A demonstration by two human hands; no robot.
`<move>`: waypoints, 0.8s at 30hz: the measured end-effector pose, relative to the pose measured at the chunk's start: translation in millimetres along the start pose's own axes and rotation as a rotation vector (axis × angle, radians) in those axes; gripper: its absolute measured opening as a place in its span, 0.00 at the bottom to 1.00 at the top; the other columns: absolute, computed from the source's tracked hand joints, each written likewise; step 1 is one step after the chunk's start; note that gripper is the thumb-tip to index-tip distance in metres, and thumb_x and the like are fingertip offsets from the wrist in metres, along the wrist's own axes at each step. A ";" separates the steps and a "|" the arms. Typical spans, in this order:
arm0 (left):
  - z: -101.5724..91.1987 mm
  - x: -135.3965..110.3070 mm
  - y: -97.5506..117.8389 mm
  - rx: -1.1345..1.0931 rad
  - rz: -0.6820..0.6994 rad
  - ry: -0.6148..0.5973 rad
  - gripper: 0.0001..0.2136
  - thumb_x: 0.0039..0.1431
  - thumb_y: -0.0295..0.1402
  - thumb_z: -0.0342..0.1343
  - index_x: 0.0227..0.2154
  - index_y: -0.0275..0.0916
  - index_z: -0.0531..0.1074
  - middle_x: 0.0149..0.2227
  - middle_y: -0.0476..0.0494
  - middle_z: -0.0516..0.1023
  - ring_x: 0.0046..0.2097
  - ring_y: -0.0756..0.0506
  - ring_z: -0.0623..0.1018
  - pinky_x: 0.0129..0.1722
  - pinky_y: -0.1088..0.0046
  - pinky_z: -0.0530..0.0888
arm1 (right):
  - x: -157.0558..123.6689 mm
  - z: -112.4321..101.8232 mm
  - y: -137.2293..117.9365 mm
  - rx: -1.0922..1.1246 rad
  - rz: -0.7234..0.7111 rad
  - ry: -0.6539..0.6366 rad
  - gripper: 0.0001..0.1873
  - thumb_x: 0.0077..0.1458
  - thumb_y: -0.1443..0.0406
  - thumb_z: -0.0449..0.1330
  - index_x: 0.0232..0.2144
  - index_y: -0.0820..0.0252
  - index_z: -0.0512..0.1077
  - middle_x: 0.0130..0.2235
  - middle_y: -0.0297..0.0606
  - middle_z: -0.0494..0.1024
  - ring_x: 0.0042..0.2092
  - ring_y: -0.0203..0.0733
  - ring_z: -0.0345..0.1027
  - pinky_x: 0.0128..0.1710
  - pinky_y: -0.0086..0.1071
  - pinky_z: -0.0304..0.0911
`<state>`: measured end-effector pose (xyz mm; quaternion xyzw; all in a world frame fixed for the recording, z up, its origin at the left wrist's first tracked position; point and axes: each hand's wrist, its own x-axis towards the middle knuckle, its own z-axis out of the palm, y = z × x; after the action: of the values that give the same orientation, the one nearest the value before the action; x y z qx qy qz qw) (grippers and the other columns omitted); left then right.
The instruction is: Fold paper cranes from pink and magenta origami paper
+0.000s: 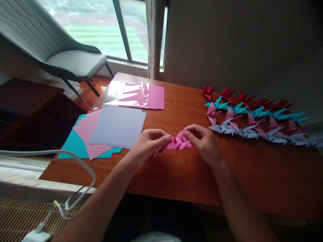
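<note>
A partly folded pink paper figure [178, 142] is held just above the wooden table [252, 181] between both hands. My left hand [147, 143] pinches its left end with thumb and fingers closed. Its right side is gripped by my right hand [203, 139], fingers curled over the top. To the right lie rows of finished paper cranes [254, 117] in red, teal, pink and lavender.
Flat paper sheets [111, 129] in lavender, pink and teal lie at the table's left. A pink stack under clear wrap [136, 94] sits behind them. A grey chair [63, 57] stands by the window. A white cable [75, 188] hangs off the table's left front corner.
</note>
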<state>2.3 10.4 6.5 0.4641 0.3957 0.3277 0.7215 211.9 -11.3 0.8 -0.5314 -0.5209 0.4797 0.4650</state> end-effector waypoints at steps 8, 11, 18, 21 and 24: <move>-1.4 0.4 -1.6 -0.038 -0.059 -0.037 0.15 0.53 0.42 0.68 0.26 0.35 0.75 0.18 0.55 0.67 0.19 0.57 0.64 0.17 0.82 0.57 | 2.2 -1.9 0.8 0.144 0.089 -0.046 0.12 0.54 0.56 0.69 0.31 0.59 0.77 0.29 0.33 0.76 0.30 0.34 0.67 0.28 0.26 0.62; -1.5 0.9 -0.7 -0.107 -0.055 -0.035 0.15 0.54 0.42 0.68 0.26 0.35 0.73 0.20 0.54 0.69 0.20 0.57 0.65 0.19 0.83 0.59 | 2.0 -4.5 0.3 0.236 0.142 -0.066 0.11 0.54 0.56 0.69 0.33 0.56 0.78 0.31 0.32 0.76 0.29 0.32 0.65 0.27 0.25 0.59; -3.5 1.0 0.9 -0.177 -0.018 -0.067 0.14 0.56 0.40 0.67 0.28 0.34 0.72 0.23 0.54 0.67 0.22 0.58 0.62 0.20 0.83 0.56 | 2.0 -11.8 -1.7 0.251 0.144 -0.310 0.11 0.54 0.57 0.69 0.30 0.58 0.78 0.32 0.33 0.77 0.33 0.34 0.66 0.34 0.27 0.61; -3.1 0.8 0.3 -0.160 -0.026 -0.069 0.14 0.55 0.40 0.67 0.28 0.35 0.72 0.22 0.56 0.65 0.21 0.58 0.59 0.19 0.83 0.52 | 2.3 -11.8 1.5 0.225 0.164 -0.279 0.13 0.55 0.56 0.69 0.28 0.59 0.76 0.25 0.29 0.71 0.27 0.31 0.59 0.28 0.27 0.54; -2.1 1.8 -1.3 -0.138 -0.005 -0.049 0.14 0.55 0.40 0.68 0.28 0.35 0.72 0.22 0.55 0.66 0.21 0.59 0.59 0.20 0.83 0.53 | 2.5 -10.0 4.4 0.209 0.169 -0.227 0.16 0.56 0.52 0.67 0.28 0.58 0.75 0.26 0.30 0.72 0.27 0.32 0.59 0.27 0.28 0.53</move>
<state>1.4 12.3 4.2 0.4203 0.3555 0.3408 0.7621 222.3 -8.8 -2.5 -0.4643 -0.4708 0.6257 0.4139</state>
